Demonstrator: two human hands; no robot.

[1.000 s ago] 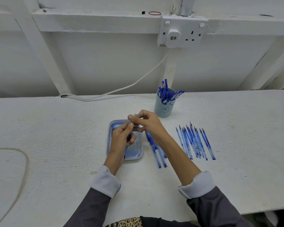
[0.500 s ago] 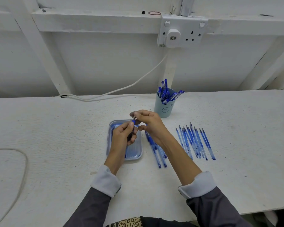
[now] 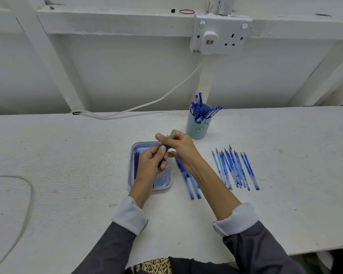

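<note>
We grip the blue pen (image 3: 164,145) by its barrel in our left hand (image 3: 150,165) above the tray (image 3: 163,181) while our right hand (image 3: 179,144) pinches its tip, likely so loose parts land inside.

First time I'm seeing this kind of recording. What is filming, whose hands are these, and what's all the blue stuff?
No machine here: a person works bare-handed, and one wide-angle camera worn on their head looks down at the white table. The left hand and right hand both pinch a slim blue pen piece above a pale blue plastic tray. Behind stands a light blue cup of capped blue pens. A few blue pen barrels lie right of the tray, and farther right is a row of thin blue refills.
</note>
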